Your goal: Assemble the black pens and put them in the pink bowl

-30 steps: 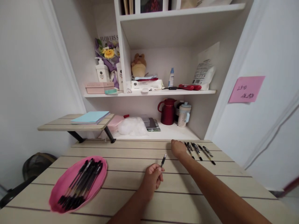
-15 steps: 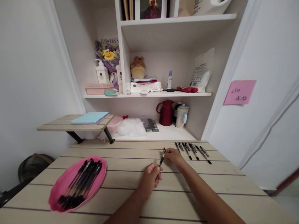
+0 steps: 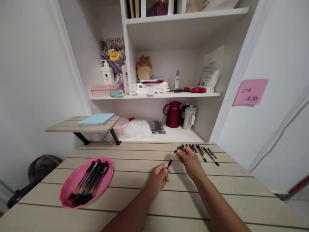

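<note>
Your left hand (image 3: 158,178) pinches a pen (image 3: 170,162) near its lower end, thumb against the curled fingers. The pen slants up and away from that grip, leaning toward your right hand (image 3: 190,161), so its dark grip section lies in the gap between your two hands, above the wooden tabletop (image 3: 127,190). Your right hand has its thumb and fingertips pressed together on a small dark piece (image 3: 180,147), just beyond the pen's far end; whether piece and pen touch, you cannot tell from here.

Past your right hand, toward the far right of the tabletop, a row of loose pens (image 3: 201,153) lies side by side, the nearest ones partly hidden behind your fingers. Well to the left of your left hand sits a pink tray (image 3: 74,178), where a bundle of dark pens (image 3: 93,182) lies heaped lengthwise, apart from both hands.
</note>
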Available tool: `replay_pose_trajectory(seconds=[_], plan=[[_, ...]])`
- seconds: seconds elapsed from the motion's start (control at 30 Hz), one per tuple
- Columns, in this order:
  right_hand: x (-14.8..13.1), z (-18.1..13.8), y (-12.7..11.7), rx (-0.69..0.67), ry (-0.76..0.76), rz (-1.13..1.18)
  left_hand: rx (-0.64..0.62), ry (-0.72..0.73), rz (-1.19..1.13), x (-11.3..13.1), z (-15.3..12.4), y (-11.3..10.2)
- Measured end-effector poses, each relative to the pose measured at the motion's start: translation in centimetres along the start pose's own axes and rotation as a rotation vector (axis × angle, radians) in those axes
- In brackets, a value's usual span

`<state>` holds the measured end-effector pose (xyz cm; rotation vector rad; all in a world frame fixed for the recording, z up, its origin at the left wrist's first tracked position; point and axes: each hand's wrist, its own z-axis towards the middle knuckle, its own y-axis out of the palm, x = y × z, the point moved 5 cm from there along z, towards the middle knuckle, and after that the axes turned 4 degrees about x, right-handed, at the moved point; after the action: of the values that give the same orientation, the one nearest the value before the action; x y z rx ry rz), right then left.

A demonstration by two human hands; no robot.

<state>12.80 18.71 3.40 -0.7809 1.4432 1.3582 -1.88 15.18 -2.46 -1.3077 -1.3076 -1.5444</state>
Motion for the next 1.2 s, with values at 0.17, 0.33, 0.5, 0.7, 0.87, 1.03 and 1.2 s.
replay_pose_trajectory(seconds=[0.17,0.33,0.5,0.7,0.87,1.03,1.2], plan=[[0.6,0.0,0.3,-0.049,0.01,-0.056,0.009,0.001,0.008,0.1,0.0,0.0],[1.1,-0.7,1.2,-0.129,0.039,-0.123,0.008,0.001,0.006,0.3,-0.1,0.1],[1.6,-1.5,1.9,-0.189,0.058,-0.183,0.025,0.003,0.005,0.2,0.0,0.0],[2.8,-1.7,2.0,-0.215,0.093,-0.22,0.041,-0.024,-0.019,-0.2,0.1,-0.2],[3.2,-1.8,2.1,-0.219,0.108,-0.206,0.047,-0.016,-0.02,-0.2,0.0,-0.2],[3.3,-2.1,2.2,-0.195,0.117,-0.214,0.079,-0.024,-0.028,-0.3,0.0,-0.2],[3.4,-2.5,2.5,-0.205,0.128,-0.194,0.098,-0.036,-0.02,-0.6,0.1,-0.4]])
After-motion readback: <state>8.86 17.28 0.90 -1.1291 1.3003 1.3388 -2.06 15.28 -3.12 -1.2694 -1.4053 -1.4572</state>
